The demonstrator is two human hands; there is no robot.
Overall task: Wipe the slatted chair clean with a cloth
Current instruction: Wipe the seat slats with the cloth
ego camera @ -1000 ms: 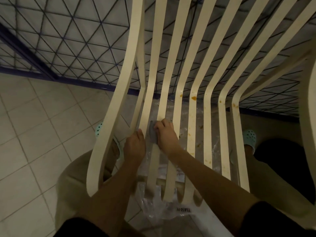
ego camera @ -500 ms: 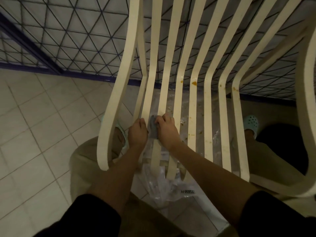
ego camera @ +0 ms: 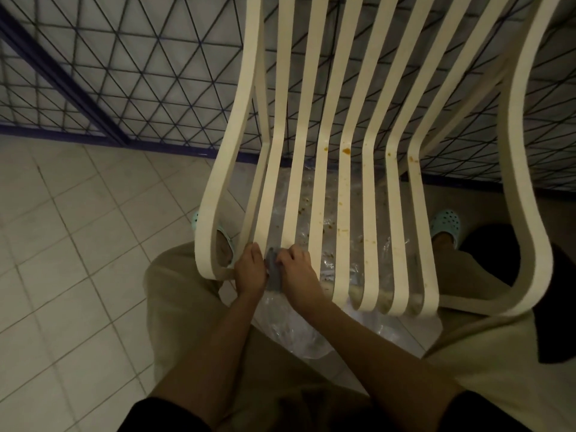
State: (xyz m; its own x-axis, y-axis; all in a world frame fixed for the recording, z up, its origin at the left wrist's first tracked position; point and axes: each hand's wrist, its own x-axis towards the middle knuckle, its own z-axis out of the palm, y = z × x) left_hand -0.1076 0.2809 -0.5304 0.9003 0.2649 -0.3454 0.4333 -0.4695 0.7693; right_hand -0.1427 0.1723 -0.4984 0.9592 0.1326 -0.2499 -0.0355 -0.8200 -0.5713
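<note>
Two hands, left hand [ego camera: 251,269] and right hand [ego camera: 296,271], fingers curled, both grip one grey cloth [ego camera: 274,274] against a slat at the front left edge of one chair [ego camera: 371,213]. One plastic sheet [ego camera: 290,332] lies beneath. Two shoes [ego camera: 445,224] stand on the floor [ego camera: 78,244]. Orange spots mark the slats farther back.

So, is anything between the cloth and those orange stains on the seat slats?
Nothing visible. The left hand and right hand hold the cloth on a left slat near the seat's front; the orange stains lie on slats to the right, only bare slats and gaps between.
</note>
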